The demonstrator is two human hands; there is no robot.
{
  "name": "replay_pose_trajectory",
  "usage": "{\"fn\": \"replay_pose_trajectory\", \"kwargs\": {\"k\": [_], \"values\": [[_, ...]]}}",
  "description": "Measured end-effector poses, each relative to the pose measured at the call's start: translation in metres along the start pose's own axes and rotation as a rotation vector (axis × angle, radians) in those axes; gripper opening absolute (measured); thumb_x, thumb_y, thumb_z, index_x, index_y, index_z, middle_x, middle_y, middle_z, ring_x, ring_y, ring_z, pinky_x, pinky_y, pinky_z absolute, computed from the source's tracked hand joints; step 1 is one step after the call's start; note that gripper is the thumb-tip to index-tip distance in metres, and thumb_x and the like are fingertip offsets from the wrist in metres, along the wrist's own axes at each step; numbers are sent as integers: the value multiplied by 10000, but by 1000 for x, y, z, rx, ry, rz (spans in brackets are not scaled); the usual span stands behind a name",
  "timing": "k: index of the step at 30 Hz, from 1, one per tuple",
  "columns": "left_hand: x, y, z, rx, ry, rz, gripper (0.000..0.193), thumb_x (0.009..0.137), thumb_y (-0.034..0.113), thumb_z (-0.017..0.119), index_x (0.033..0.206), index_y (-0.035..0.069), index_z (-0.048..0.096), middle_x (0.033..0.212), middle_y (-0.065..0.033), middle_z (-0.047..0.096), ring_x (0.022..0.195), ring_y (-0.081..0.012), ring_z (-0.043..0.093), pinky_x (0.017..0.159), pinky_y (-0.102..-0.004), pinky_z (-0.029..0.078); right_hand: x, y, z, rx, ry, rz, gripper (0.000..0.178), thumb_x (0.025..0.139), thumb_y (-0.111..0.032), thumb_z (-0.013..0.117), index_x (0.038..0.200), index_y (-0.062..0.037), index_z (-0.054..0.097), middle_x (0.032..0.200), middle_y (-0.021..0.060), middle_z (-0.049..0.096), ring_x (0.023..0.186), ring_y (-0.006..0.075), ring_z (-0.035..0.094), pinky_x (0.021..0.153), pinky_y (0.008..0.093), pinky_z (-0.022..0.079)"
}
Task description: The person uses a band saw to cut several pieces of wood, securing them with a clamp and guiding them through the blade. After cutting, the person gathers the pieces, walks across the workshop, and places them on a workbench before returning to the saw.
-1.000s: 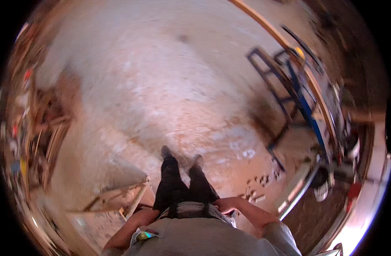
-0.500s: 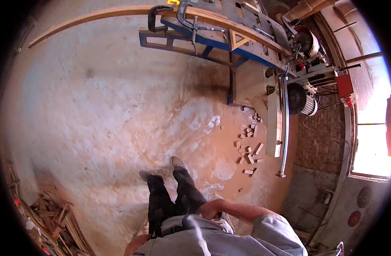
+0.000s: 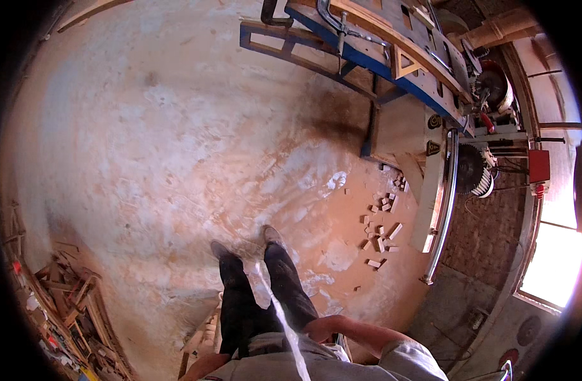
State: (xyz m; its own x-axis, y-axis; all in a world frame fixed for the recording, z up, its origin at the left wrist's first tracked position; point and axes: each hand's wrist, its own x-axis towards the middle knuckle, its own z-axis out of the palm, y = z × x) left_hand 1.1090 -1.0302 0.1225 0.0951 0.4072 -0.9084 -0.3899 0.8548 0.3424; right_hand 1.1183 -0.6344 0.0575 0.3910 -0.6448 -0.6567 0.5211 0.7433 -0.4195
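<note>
My right hand (image 3: pixel 321 327) rests at my right hip, against the dark trousers (image 3: pixel 284 286) and the hem of the grey shirt (image 3: pixel 291 365). Its fingers are tucked out of sight. Of my left hand (image 3: pixel 206 365) only a part shows at the lower edge, low beside my left hip, with the fingers hidden. Just past it, a stack of pale wooden pieces (image 3: pixel 208 333) stands beside my left leg. A pale string or strip (image 3: pixel 284 324) hangs down in front of my body.
At the upper right is a machine with a blue-edged metal table (image 3: pixel 361 66), a clamp (image 3: pixel 343 28), a wooden beam (image 3: pixel 424 60) and a toothed black wheel (image 3: pixel 470 166). Small wood blocks (image 3: pixel 381 244) litter the floor near a metal rail (image 3: pixel 444 216). Scrap wood (image 3: pixel 68 298) is heaped lower left.
My view has shifted, so the machine and blocks appear farther right. More of my legs, the scrap heap and the wooden stack by my left leg now shows. My right hand stays at my hip.
</note>
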Motion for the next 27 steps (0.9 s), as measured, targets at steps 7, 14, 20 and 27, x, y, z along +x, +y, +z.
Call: {"fn": "replay_pose_trajectory", "kwargs": {"k": [7, 14, 20, 27], "values": [[-8, -3, 4, -7, -22, 5, 402, 807, 305, 589, 1086, 21, 646, 961, -235, 675, 870, -371, 664, 735, -469, 513, 4, -4, -11, -400, -83, -179, 392, 729, -120, 547, 1091, 8, 625, 783, 180, 667, 710, 306, 655, 628, 451, 527], [-8, 1, 15, -48, 18, 16, 406, 802, 301, 587, 1091, 21, 648, 956, -234, 676, 858, -364, 665, 725, -466, 515, 3, 17, 0, -66, 61, -114, 481, 728, -108, 542, 1193, 3, 600, 891, 211, 694, 729, 276, 664, 624, 451, 520], [-6, 5, 21, -47, 64, 44, 410, 798, 298, 586, 1094, 21, 650, 952, -232, 676, 848, -358, 665, 717, -463, 517, -8, 16, -10, -171, 83, -94, 533, 743, -71, 502, 1270, -44, 581, 878, 199, 689, 681, 260, 663, 562, 426, 514], [17, 13, 13, -50, 135, 57, 415, 793, 294, 584, 1099, 22, 652, 947, -230, 677, 836, -351, 666, 708, -460, 519, -4, 36, -20, -124, 102, -88, 468, 750, -38, 495, 1203, 16, 598, 829, 222, 672, 640, 288, 661, 471, 436, 486]]}}
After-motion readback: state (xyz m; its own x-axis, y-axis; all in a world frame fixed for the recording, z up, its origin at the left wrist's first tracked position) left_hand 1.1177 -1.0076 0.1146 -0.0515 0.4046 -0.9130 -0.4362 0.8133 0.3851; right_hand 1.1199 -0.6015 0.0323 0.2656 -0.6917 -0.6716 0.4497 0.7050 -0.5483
